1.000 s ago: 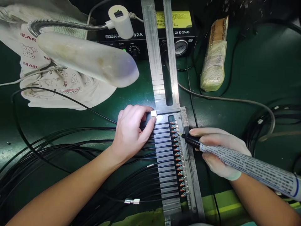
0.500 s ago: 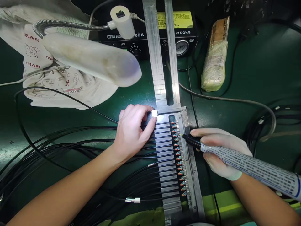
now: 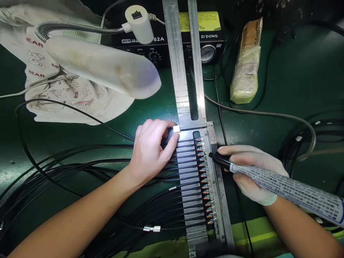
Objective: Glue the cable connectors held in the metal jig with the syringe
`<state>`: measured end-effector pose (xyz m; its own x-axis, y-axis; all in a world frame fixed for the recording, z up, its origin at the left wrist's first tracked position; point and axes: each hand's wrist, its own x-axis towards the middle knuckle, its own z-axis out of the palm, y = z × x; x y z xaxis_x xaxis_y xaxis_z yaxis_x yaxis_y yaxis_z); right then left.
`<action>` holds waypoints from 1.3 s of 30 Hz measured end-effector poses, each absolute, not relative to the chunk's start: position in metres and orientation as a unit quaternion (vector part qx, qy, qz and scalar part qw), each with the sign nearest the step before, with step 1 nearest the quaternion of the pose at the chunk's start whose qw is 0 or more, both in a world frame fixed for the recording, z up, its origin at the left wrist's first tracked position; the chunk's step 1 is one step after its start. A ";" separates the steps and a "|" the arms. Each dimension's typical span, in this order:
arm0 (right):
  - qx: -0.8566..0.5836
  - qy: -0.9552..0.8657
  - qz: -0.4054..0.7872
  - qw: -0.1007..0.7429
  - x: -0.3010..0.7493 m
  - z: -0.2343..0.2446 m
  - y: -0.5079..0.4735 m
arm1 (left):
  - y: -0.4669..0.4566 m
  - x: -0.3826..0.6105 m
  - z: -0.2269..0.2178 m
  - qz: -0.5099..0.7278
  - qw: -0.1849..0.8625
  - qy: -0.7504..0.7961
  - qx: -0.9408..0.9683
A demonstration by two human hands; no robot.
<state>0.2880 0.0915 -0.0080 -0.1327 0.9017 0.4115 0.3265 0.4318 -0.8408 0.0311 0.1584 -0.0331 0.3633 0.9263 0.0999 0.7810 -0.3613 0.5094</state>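
The thumb and index finger of my bare left hand (image 3: 150, 150) pinch a small silvery block (image 3: 176, 129) at the upper end of a slotted metal fixture (image 3: 192, 234). Black cables (image 3: 107, 160) run under that hand and across the fixture, side by side. Their ends carry a row of small metal connectors with coloured wires (image 3: 206, 186). In a thin whitish glove, my right hand (image 3: 255, 172) grips a long printed tube with a black nozzle (image 3: 285, 186). The nozzle tip points left, close beside the upper connectors; whether it touches one I cannot tell.
A white gooseneck lamp (image 3: 104, 66) hangs at upper left over a printed cloth (image 3: 80, 104). Behind the metal rails (image 3: 177, 53) stands a black dispenser unit (image 3: 212, 37) with a gauge. A plastic-wrapped block (image 3: 245, 68) and coiled cables (image 3: 292, 143) lie right.
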 end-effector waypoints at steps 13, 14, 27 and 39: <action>-0.444 -0.691 0.301 0.484 0.288 -0.010 0.091 | 0.158 0.031 -0.032 0.190 0.193 0.531 0.803; -0.443 -0.691 0.301 0.486 0.288 -0.010 0.091 | 0.158 0.031 -0.032 0.189 0.192 0.531 0.803; -0.441 -0.686 0.308 0.490 0.289 -0.011 0.091 | 0.158 0.031 -0.031 0.188 0.192 0.530 0.804; -0.442 -0.685 0.301 0.494 0.287 -0.011 0.092 | 0.158 0.031 -0.031 0.183 0.197 0.535 0.801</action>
